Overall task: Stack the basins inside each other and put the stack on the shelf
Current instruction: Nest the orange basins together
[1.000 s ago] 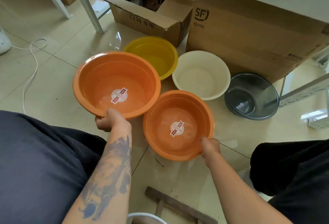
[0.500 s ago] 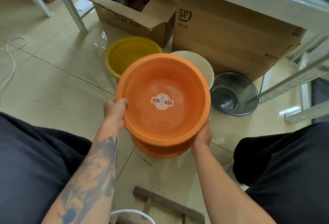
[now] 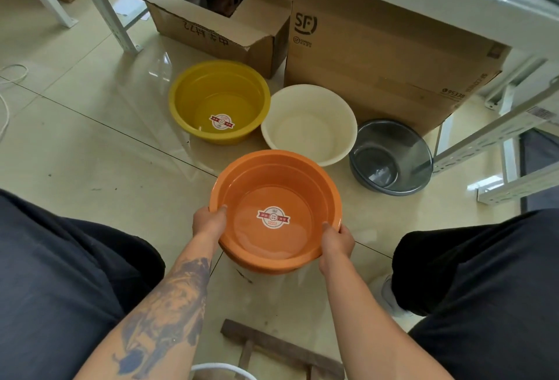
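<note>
Between both hands (image 3: pixel 208 224), orange basins (image 3: pixel 278 198)

Orange basin (image 3: pixel 276 195) with a red-and-white sticker (image 3: pixel 273 217); yellow basin (image 3: pixel 219 98), cream basin (image 3: pixel 308 122), grey basin (image 3: pixel 391 157); beige tiled floor (image 3: pixel 75 143).

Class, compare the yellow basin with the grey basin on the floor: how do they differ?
The yellow basin is opaque; the grey basin looks see-through. The yellow basin has a round sticker inside; the grey basin shows none. The yellow basin sits left of the white basin, the grey one right. Both stand upright and empty.
</note>
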